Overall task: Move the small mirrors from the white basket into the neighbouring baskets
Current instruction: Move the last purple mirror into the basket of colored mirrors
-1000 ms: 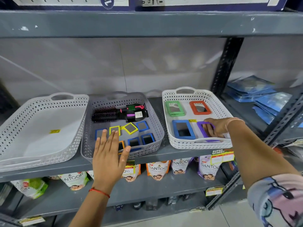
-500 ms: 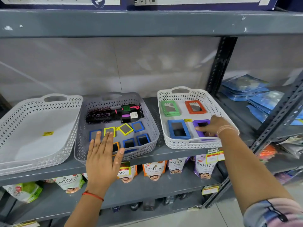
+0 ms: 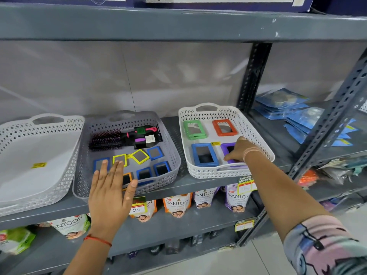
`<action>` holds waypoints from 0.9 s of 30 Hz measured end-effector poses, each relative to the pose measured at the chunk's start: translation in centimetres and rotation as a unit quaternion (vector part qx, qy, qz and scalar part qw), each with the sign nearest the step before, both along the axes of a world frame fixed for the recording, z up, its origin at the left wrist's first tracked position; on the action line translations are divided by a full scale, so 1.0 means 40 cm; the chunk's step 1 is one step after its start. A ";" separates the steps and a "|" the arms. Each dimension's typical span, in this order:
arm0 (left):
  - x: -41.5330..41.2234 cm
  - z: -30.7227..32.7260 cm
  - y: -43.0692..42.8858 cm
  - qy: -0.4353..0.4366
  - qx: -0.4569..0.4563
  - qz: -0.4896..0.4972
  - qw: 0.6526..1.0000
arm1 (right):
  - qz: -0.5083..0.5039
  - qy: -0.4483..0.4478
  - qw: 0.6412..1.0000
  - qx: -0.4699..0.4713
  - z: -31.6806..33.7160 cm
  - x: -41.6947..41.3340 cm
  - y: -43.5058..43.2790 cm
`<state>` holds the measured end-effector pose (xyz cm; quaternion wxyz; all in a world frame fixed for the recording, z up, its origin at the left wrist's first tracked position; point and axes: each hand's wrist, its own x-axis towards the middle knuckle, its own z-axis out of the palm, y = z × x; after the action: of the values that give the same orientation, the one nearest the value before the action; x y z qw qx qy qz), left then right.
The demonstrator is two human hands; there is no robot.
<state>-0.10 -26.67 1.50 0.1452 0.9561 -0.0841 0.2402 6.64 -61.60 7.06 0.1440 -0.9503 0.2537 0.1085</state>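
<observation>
The white perforated plastic basket on the left [image 3: 59, 124] looked emptied, small framed mirrors [image 3: 140, 156] lay in the grey basket [image 3: 170, 155] under the flat, open left hand [image 3: 108, 195], while the right hand [image 3: 239, 149] pressed, grip unclear, the purple-framed mirror [image 3: 228, 149].

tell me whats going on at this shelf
A person is sorting small framed mirrors among baskets on a shop shelf. The right hand reaches into the white basket on the right and rests on the purple mirror; blue, green and orange mirrors also lie there. The left hand hovers flat and open over the front of the grey basket, which holds smaller mirrors and hairbrushes. The white basket on the left has no mirrors.
</observation>
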 end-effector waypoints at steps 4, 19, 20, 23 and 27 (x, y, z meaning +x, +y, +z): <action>-0.002 0.003 0.000 0.002 0.004 0.000 1.000 | 0.013 0.004 1.000 0.002 -0.002 0.007 0.002; -0.005 0.004 0.000 0.004 -0.001 -0.004 1.000 | 0.028 0.000 1.000 -0.005 -0.008 0.009 0.000; -0.005 0.004 -0.001 0.003 -0.002 -0.003 1.000 | 0.028 -0.001 1.000 -0.004 -0.009 0.009 -0.001; -0.005 0.006 -0.002 0.004 -0.003 -0.001 1.000 | 0.028 -0.011 1.000 -0.002 -0.012 0.009 -0.001; -0.006 0.005 -0.001 0.006 -0.001 0.001 1.000 | 0.032 -0.001 0.999 0.003 -0.011 0.018 -0.003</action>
<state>-0.36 -26.70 1.69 0.1469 0.9574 -0.0824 0.2344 7.36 -61.73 6.60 0.1433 -0.9577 0.2225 0.1133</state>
